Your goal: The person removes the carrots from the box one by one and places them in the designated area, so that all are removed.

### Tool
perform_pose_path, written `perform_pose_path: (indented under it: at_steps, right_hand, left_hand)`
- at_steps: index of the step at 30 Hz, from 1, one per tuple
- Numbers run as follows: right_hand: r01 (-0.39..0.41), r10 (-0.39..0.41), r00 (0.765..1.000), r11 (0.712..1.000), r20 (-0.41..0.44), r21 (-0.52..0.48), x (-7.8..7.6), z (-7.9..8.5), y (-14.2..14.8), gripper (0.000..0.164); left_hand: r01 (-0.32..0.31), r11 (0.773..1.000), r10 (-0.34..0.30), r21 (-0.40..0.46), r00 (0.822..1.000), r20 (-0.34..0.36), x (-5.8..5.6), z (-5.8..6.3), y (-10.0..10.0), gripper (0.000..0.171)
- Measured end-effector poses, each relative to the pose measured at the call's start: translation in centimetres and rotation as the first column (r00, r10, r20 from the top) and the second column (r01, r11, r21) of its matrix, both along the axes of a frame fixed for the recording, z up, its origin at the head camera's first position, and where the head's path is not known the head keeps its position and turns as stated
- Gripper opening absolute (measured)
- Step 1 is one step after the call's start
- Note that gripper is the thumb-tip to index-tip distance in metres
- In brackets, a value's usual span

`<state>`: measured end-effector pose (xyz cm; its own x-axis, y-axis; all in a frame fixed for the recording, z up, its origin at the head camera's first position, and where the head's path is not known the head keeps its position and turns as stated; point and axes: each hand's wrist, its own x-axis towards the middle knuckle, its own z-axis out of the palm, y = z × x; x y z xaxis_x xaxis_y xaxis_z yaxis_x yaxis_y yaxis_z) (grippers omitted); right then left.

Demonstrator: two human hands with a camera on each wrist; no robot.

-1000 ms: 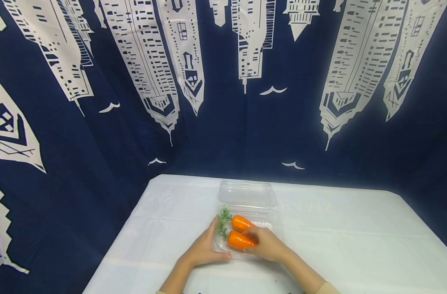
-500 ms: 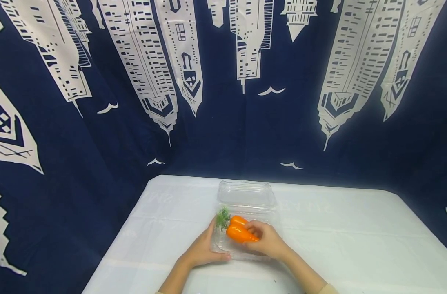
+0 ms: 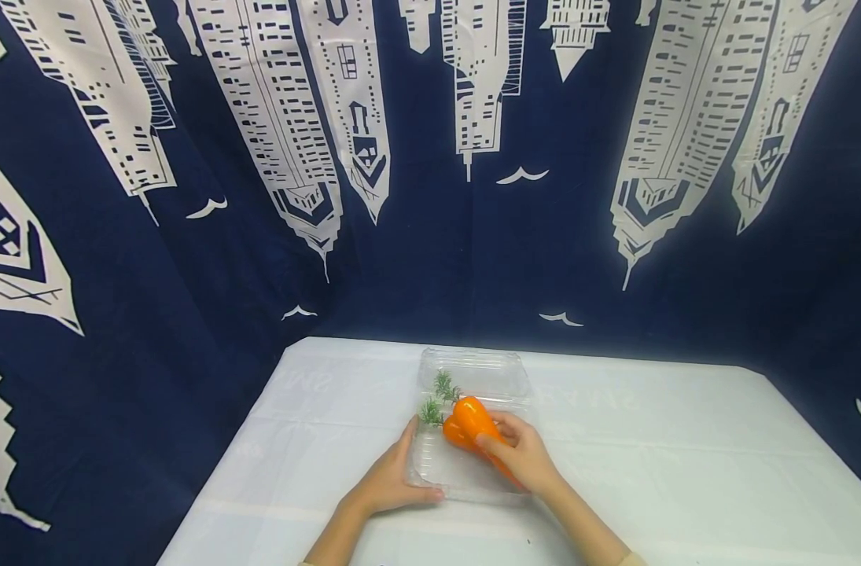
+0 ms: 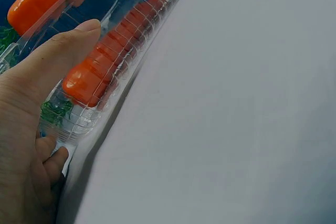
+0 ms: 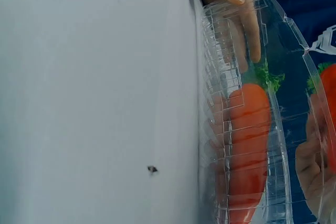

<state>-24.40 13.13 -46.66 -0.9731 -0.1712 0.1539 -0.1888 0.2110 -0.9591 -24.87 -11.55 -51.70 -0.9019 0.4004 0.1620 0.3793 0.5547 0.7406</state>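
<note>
A hinged clear plastic container (image 3: 447, 470) has its lid (image 3: 483, 371) folded back. At its front left corner my left hand (image 3: 388, 479) holds it, thumb (image 4: 63, 45) along the front and fingers round the end. One orange carrot (image 4: 86, 82) with green leaves lies inside, seen through the ribbed wall in both wrist views. My right hand (image 3: 528, 460) grips a second carrot (image 3: 470, 410), raised above the container with its leafy end pointing up and away. Its narrow tip slants down toward the front right rim. In the head view it partly covers the lying carrot.
The container stands on a white-covered table (image 3: 649, 456). A dark blue cloth (image 3: 487, 259) with white printed buildings hangs behind the table and at the left. A small dark speck (image 5: 152, 169) lies on the cover in front of the container.
Two carrots lay side by side in the container earlier. My right hand has lifted the nearer one and tilted its leafy end up and away. The left hand has stayed on the container.
</note>
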Motion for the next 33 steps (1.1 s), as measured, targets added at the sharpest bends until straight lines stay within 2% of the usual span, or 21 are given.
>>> perform_pose_path:
  at_steps: [5, 11, 19, 26, 33]
  right_hand:
    - [0.051, -0.051, 0.999, 0.998, 0.013, -0.04, 0.4, 0.7, -0.1, 0.034]
    - [0.137, -0.137, 0.991, 0.99, 0.008, -0.043, 0.2, 0.7, 0.5, 0.036]
    - [0.239, -0.239, 0.971, 0.971, 0.006, -0.011, 0.2, 1.6, 2.4, 0.04]
    - [0.317, -0.317, 0.948, 0.948, 0.005, 0.028, 0.2, 1.3, 4.3, 0.041]
    - [0.357, -0.359, 0.933, 0.931, 0.021, 0.077, 0.2, 0.9, 5.7, 0.045]
  left_hand:
    - [-0.003, 1.0, 0.003, -0.003, 1.0, 0.013, 0.0, 0.1, 0.1, 0.124]
    - [-0.001, 1.0, 0.001, 0.0, 1.0, 0.006, 0.0, 0.0, 0.2, 0.124]
    - [0.003, 1.0, -0.003, 0.0, 1.0, -0.001, 0.0, 0.0, 0.1, 0.124]
    - [0.012, 1.0, -0.012, -0.001, 1.0, -0.004, 0.0, 0.0, 0.0, 0.124]
    - [0.01, 1.0, -0.01, 0.008, 1.0, 0.005, 0.0, 0.0, 0.1, 0.124]
